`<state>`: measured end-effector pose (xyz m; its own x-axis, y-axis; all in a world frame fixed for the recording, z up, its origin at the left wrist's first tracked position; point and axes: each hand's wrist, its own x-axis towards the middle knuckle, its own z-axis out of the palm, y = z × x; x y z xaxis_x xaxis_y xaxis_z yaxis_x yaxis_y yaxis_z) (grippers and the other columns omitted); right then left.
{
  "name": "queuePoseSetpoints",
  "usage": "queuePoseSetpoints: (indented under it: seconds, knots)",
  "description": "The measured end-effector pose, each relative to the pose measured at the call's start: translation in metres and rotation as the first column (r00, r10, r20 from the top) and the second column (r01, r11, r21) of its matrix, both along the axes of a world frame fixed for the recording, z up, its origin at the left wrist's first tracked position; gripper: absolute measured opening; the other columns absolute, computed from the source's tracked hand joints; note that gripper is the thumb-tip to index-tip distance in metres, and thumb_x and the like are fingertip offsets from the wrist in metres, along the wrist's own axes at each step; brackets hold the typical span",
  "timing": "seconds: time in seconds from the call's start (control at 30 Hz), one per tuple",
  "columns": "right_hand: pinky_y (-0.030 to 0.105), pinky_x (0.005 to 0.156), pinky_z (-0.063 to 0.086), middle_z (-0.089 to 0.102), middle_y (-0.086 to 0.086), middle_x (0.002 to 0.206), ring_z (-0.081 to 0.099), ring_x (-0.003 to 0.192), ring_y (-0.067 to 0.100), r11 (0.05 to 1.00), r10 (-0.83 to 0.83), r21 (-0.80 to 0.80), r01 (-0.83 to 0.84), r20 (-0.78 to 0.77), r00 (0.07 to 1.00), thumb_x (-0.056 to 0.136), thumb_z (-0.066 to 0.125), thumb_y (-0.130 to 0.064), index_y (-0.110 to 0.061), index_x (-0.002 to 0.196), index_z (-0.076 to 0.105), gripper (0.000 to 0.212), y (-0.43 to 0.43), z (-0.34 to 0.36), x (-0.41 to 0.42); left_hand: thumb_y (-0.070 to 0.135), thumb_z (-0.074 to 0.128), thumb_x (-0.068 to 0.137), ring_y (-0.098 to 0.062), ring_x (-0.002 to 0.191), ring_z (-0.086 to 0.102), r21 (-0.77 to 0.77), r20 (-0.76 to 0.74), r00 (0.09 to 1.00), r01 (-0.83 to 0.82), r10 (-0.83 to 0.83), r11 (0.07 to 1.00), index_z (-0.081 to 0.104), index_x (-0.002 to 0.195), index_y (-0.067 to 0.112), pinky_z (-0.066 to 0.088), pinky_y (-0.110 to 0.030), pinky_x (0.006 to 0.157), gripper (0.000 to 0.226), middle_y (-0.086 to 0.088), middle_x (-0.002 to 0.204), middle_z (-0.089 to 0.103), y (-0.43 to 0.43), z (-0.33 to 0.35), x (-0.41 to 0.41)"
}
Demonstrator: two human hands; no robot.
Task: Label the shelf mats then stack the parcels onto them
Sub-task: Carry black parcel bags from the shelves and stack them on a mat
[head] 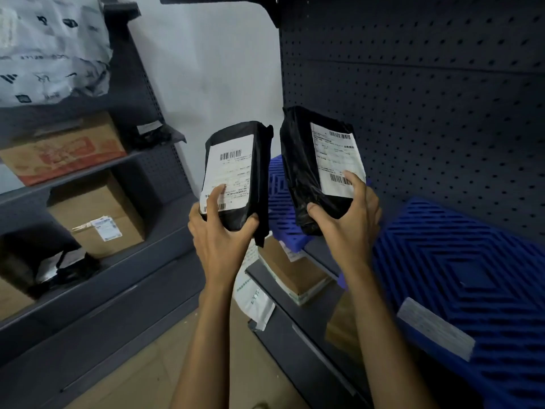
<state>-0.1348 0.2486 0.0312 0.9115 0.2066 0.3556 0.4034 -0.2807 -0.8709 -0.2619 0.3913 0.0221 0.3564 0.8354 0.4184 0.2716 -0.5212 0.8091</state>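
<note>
I hold two black plastic parcels upright in front of me, each with a white shipping label facing me. My left hand grips the bottom of the left parcel. My right hand grips the bottom of the right parcel, thumb on its front. A blue ribbed shelf mat lies on the right shelf, with a white label strip stuck near its front edge. A second blue mat shows behind the parcels, partly hidden.
A dark pegboard wall backs the right shelf. Below it, a cardboard box and a white mailer lie on a lower shelf. The left shelving holds cardboard boxes, a grey bag and black parcels. The floor runs between the racks.
</note>
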Motion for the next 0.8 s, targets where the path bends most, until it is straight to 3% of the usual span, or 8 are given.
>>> queuePoseSetpoints:
  seconds: [0.27,0.37,0.53,0.8]
  knots:
    - [0.054,0.105,0.031,0.028,0.007,0.151,0.027,0.136,0.031,0.962,-0.198,-0.197,0.191,-0.018,0.980,0.072,0.074,-0.049,-0.039,0.139,0.037,0.077,0.072,-0.008,0.034,0.051,0.072,0.070,-0.031,0.133,0.035,0.056,-0.177,0.967,0.196,-0.183,0.979,0.043,0.134,0.045,0.041,-0.056,0.102,0.071,-0.012,0.142,0.038,0.101,0.004,0.061]
    - [0.056,0.107,0.029,0.025,0.008,0.153,0.025,0.138,0.033,0.930,-0.271,-0.271,0.249,-0.044,0.962,0.072,0.074,-0.050,-0.038,0.142,0.035,0.081,0.088,-0.016,0.037,0.057,0.067,0.065,-0.029,0.133,0.034,0.070,-0.221,0.941,0.279,-0.257,0.958,0.043,0.134,0.044,0.041,-0.054,0.103,0.074,-0.009,0.141,0.037,0.122,0.002,0.077]
    - [0.053,0.110,0.024,0.023,0.011,0.153,0.022,0.138,0.033,0.848,-0.386,-0.391,0.357,0.005,0.922,0.072,0.073,-0.053,-0.034,0.145,0.034,0.085,0.098,-0.028,0.035,0.052,0.075,0.069,-0.032,0.131,0.035,0.130,-0.324,0.888,0.385,-0.327,0.914,0.047,0.138,0.036,0.038,-0.052,0.106,0.076,-0.012,0.144,0.035,0.141,-0.004,0.104]
    - [0.050,0.107,0.022,0.024,0.010,0.150,0.019,0.138,0.030,0.768,-0.407,-0.508,0.389,0.082,0.910,0.073,0.068,-0.060,-0.032,0.145,0.036,0.084,0.104,-0.029,0.041,0.056,0.074,0.075,-0.030,0.140,0.027,0.140,-0.362,0.856,0.442,-0.370,0.886,0.054,0.136,0.031,0.027,-0.051,0.110,0.069,-0.012,0.150,0.032,0.146,-0.015,0.118]
